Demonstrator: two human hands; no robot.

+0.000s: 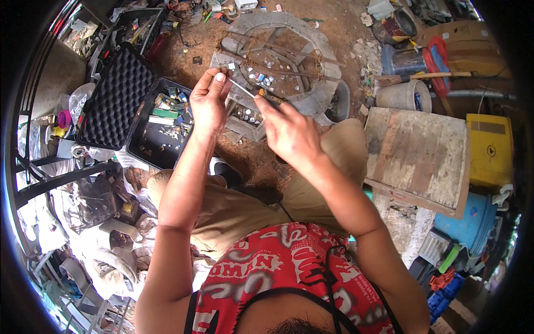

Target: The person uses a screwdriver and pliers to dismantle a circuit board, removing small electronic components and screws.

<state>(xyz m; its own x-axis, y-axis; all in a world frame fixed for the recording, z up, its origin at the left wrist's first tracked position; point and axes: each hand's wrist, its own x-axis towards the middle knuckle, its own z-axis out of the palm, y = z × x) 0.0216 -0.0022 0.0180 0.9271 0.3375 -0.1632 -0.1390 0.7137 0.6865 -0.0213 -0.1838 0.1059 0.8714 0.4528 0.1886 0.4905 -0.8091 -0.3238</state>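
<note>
Just right of the open black case (143,125), my left hand (207,107) pinched thumb to fingers, on what I couldn't tell; farther right of the case, the thin-shafted tool (242,88) slanted toward that pinch, its orange-and-black handle held in my right hand (292,132), forefinger extended.

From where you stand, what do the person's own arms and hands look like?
Both arms are bare, with no sleeves or cables on them. The left hand and right hand wear no gloves, and I see no watch or bracelet. The sleeveless top is red with black edging and pale printed lettering.
</note>
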